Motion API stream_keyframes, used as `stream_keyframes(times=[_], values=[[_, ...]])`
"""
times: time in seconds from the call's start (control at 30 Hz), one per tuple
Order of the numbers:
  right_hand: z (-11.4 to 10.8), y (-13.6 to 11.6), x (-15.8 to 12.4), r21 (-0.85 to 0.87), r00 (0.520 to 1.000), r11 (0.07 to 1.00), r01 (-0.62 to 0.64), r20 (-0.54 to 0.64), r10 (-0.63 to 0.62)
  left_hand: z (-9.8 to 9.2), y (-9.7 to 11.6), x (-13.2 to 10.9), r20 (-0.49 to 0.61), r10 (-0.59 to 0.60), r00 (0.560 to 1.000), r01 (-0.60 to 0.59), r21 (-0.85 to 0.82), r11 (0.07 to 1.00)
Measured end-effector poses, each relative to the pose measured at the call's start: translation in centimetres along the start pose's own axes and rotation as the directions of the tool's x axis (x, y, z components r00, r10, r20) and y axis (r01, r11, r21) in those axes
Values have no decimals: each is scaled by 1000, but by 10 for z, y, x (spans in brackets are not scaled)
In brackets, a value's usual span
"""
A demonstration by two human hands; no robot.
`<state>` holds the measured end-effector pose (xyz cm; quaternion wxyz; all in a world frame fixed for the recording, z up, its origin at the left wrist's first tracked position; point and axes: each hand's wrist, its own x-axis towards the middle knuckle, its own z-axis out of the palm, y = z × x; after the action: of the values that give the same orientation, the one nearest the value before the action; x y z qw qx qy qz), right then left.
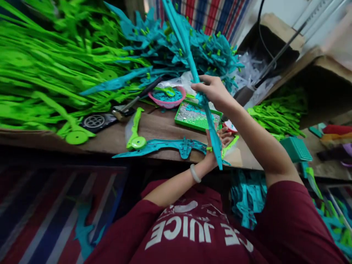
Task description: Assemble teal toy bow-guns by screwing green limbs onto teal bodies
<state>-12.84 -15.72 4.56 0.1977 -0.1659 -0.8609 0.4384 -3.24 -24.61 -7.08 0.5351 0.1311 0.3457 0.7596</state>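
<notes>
My right hand (216,91) is closed around the middle of a long teal plastic bow-shaped part (185,44), which it holds up at a slant. The part's lower end passes in front of my left hand (225,138), whose fingers are spread beside it; whether they touch is unclear. A second teal bow-shaped shell (165,145) lies along the table's front edge, its inner side facing up. A lime-green arm with a round disc (137,142) sits at its left end, and another lime-green arm (230,146) at its right, partly behind my left hand.
Behind lie a green tray of small metal pieces (178,123), a pink bowl of teal pieces (158,103) and a dark-handled tool (151,87). Heaps of lime-green parts (55,66) and teal parts (214,51) rise beyond. A teal basket (297,149) stands right.
</notes>
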Motion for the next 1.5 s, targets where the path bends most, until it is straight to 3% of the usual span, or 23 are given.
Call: stream_keyframes(times=[0.07, 0.13, 0.23, 0.3, 0.33, 0.37, 0.43, 0.47, 0.5, 0.57, 0.73, 0.97, 1.5], values=[[-6, 7, 1, -20, 1000, 1000, -7, 30, 7, 2, -17, -16, 54, -31, 998, 28, 56, 998], [-15, 12, 0, -65, 996, 998, 2, 87, 4, -9, -25, -44, 124, -73, 990, 54, 150, 987], [-32, 19, -10, -201, 977, 977, 70, 210, -26, -54, -7, -90, 240, -106, 965, 21, 331, 943], [-39, 27, -19, -311, 954, 939, 146, 294, -51, -92, 19, -113, 248, 6, 969, -124, 464, 877], [-39, 32, -22, -352, 941, 917, 187, 334, -63, -109, 33, -120, 297, 241, 924, -380, 653, 655], [-36, 38, -25, -378, 926, 898, 226, 371, -77, -122, 45, -125, 316, 403, 859, -471, 798, 377], [-21, 47, -25, -392, 895, 872, 293, 433, -106, -139, 62, -125, 410, 531, 741, -377, 909, -175], [-11, 49, -23, -387, 881, 865, 319, 458, -121, -143, 65, -122, 438, 523, 731, -281, 892, -354], [0, 51, -21, -379, 868, 861, 340, 479, -131, -144, 65, -117, 455, 486, 746, -212, 854, -474], [19, 49, -17, -369, 842, 853, 369, 521, -139, -143, 59, -107, 467, 398, 790, -162, 784, -599], [43, 39, -15, -397, 788, 819, 414, 606, -105, -140, 43, -93, 436, 313, 844, -124, 725, -678], [69, 32, -31, -412, 712, 771, 485, 698, -74, -135, 46, -90, 388, 213, 897, -113, 666, -737], [95, 24, -44, -566, 691, 636, 525, 719, 69, -127, 42, -90, 346, 236, 908, -98, 723, -683]])
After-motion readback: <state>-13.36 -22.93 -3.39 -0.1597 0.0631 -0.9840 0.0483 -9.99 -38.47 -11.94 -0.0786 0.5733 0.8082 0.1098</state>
